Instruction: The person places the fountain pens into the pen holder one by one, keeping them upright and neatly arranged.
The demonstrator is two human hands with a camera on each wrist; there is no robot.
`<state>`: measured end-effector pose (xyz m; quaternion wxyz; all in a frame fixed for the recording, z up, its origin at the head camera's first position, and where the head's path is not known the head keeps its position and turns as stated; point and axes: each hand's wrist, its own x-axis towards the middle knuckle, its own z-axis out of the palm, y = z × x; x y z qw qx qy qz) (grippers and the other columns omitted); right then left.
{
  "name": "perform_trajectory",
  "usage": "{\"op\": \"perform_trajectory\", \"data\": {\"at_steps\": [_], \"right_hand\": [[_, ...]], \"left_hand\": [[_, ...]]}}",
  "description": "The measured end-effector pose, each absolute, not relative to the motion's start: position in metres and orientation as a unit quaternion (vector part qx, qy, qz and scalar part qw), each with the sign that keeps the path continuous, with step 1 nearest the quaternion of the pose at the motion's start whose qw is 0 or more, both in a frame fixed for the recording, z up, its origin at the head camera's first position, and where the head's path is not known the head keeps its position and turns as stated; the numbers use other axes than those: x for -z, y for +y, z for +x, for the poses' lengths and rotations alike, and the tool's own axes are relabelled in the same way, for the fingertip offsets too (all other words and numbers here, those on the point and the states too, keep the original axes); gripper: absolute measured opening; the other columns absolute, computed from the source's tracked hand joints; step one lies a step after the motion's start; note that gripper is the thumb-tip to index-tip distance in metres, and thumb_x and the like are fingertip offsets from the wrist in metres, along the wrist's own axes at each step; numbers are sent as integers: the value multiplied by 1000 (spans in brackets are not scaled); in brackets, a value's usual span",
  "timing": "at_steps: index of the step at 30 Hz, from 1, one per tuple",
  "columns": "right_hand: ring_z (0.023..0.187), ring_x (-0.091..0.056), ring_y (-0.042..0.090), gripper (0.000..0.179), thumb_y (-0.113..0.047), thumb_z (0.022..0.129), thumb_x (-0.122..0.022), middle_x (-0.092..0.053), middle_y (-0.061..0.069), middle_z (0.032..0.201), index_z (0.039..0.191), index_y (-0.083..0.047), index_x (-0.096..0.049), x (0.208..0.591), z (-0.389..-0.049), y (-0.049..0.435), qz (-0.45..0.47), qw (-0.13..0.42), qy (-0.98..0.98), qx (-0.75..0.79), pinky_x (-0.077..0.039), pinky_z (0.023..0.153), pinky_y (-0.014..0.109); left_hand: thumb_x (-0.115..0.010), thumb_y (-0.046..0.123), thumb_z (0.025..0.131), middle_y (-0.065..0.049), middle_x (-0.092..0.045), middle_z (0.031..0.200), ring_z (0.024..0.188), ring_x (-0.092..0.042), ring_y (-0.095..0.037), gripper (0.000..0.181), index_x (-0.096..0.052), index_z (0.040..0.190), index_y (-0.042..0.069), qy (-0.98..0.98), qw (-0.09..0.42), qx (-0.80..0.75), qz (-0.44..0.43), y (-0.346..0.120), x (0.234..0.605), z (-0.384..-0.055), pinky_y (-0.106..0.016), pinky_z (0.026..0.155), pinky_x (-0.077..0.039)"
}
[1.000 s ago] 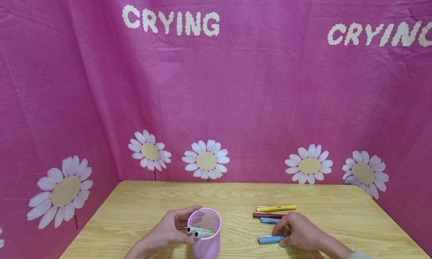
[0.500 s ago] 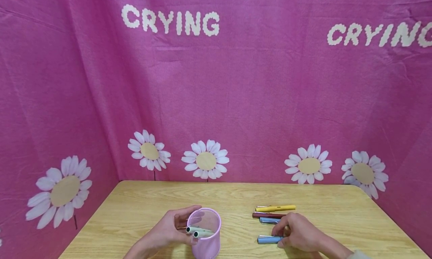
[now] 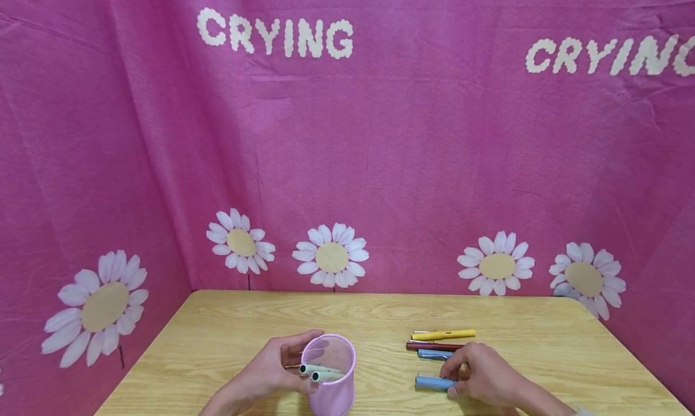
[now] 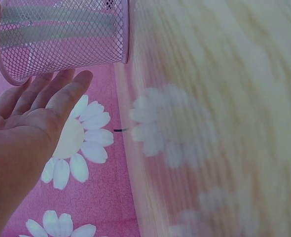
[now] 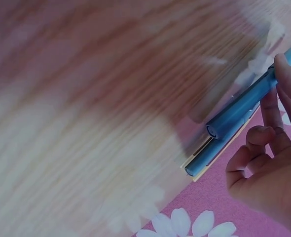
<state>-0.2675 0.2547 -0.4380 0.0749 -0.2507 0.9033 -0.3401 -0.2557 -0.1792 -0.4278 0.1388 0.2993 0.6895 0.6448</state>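
Note:
On the left of the table a pink mesh pen cup [image 3: 332, 398] stands upright, its rim tipped into view. Two pale green pens [image 3: 326, 375] lean in it, dark ends toward me. My left hand [image 3: 274, 368] holds the cup from its left side, thumb in front and fingers behind. In the left wrist view that hand [image 4: 37, 108] has its fingers stretched along the mesh. My right hand [image 3: 485, 377] pinches a blue pen [image 3: 431, 383] between thumb and fingers. Seen from the right wrist, this blue pen [image 5: 244, 106] slants just over the tabletop, its far end past the thumb.
Beyond the right hand lie a second blue pen [image 3: 431, 354], a dark red pen [image 3: 431, 346] and a yellow pen [image 3: 445, 334], roughly parallel. The wooden table [image 3: 244, 310] ends against a pink cloth [image 3: 402, 163] printed with daisies, at the back and sides.
My right hand has shifted slightly right and away from the row of pens, baring more of the dark red one. The pinched pen has risen a little. My left hand and the cup stay put.

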Motion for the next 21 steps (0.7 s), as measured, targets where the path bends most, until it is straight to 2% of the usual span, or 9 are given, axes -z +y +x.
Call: {"op": "perform_trajectory", "data": {"at_steps": [8,15,21], "right_hand": [[72,-50,8,17,-6,82,-89,-70,-8,84,93,-18,-83,437,-259,251,-237,86,890,380,-43,67,22],[66,-41,5,13,-12,83,-89,-69,-10,80,92,-19,-83,433,-254,244,-256,60,880,395,-34,60,21],[64,-40,4,11,-13,84,-88,-70,-11,78,92,-18,-83,432,-250,239,-265,52,874,404,-32,57,22]], "left_hand": [[-82,1,82,-27,-58,146,130,-57,-40,85,-41,156,-9,695,142,-642,290,-180,427,-255,-29,98,-54],[-82,-1,82,-27,-58,145,130,-58,-39,85,-41,156,-10,696,141,-642,290,-180,427,-256,-29,98,-55],[-83,-1,83,-29,-57,145,130,-58,-37,85,-40,155,-11,691,140,-644,298,-180,428,-257,-29,98,-54]]}}
